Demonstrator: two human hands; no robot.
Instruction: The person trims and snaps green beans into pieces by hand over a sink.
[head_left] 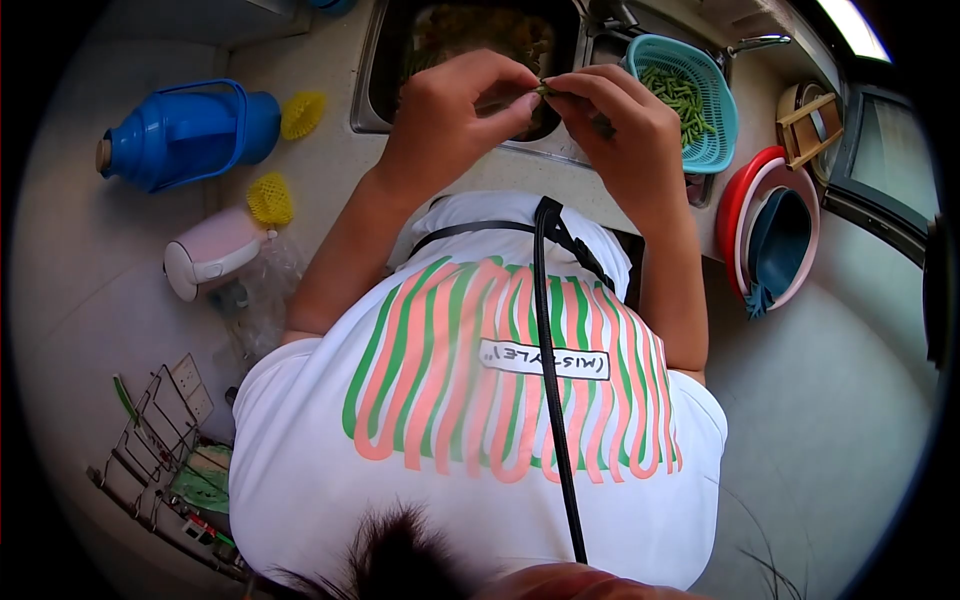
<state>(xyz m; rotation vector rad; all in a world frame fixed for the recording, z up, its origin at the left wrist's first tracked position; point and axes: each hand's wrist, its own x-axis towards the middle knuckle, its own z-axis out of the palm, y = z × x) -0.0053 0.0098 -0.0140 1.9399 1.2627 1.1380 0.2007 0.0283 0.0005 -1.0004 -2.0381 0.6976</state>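
Grip narrow: left hand and right hand pinching one slender green bean piece, steadied from both sides, over rectangular steel sink; perforated turquoise plastic basket of cut green beans within short reach.

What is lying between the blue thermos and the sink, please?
Between the thermos and the sink lies a yellow scrubber, as the head view shows.

**Your Pale Counter**

Your pale counter has a big sink set in it. On its left side are a blue jug, a pink and white kettle and two spiky yellow balls. A teal basket of green bits sits right of the big sink.
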